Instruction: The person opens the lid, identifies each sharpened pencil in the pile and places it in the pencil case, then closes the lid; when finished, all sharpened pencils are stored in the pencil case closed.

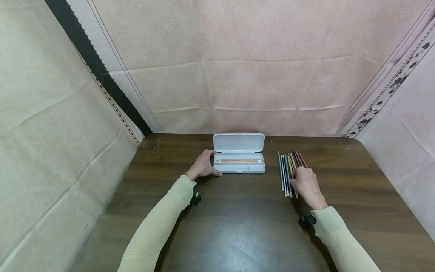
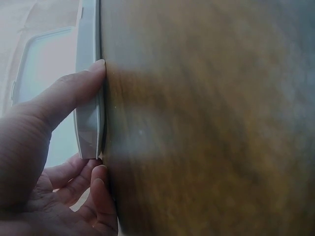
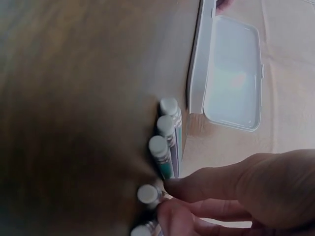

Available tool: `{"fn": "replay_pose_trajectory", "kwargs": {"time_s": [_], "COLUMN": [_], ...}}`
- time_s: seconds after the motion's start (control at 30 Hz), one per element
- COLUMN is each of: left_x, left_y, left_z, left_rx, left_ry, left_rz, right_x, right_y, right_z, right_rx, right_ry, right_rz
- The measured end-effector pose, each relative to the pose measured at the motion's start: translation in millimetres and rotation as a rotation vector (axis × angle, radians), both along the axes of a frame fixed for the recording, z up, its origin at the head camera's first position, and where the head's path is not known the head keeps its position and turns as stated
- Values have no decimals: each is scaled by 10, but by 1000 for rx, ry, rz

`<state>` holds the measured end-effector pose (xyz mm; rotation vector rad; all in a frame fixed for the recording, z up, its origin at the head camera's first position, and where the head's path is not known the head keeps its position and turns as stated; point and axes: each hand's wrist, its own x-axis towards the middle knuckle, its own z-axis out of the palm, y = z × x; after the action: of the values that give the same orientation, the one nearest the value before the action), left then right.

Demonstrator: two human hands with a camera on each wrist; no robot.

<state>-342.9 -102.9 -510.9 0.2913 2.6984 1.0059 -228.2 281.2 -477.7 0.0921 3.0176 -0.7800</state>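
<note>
An open white pencil case [image 1: 239, 169] lies near the table's far edge, lid tipped back, with a reddish-brown pencil [image 1: 238, 161] inside. My left hand [image 1: 205, 165] grips its left end, thumb on the front side and fingers round the end in the left wrist view. To the right lies a row of pencils [image 1: 285, 175] in blue, green, yellow and dark red, white erasers toward me. My right hand [image 1: 306, 184] is over the row's right part. In the right wrist view, its thumb and finger pinch a pencil [image 3: 148, 194] near the eraser; the pencil's shaft is mostly hidden.
The brown wooden table [image 1: 238, 223] ends just behind the pencil case. Pale patterned cloth [image 1: 258, 83] hangs behind the table, and more cloth [image 1: 51, 162] stands along the left side.
</note>
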Motion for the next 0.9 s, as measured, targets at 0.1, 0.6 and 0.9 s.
{"fn": "replay_pose_trajectory", "kwargs": {"time_s": [0.1,0.6,0.9], "left_x": [35,89,108], "left_y": [7,14,19], "left_z": [35,112,115], "left_rx": [-9,-20,-26], "left_ry": [2,18,29], "left_rz": [-7,-23,-15], "right_x": [-3,-35,-22], "right_y": [-7,9,16], "right_z": [6,-2,39], "right_rx": [1,12,-18], "right_ry": [-23,-44,-68], "right_rz": [-6,-11,-47]}}
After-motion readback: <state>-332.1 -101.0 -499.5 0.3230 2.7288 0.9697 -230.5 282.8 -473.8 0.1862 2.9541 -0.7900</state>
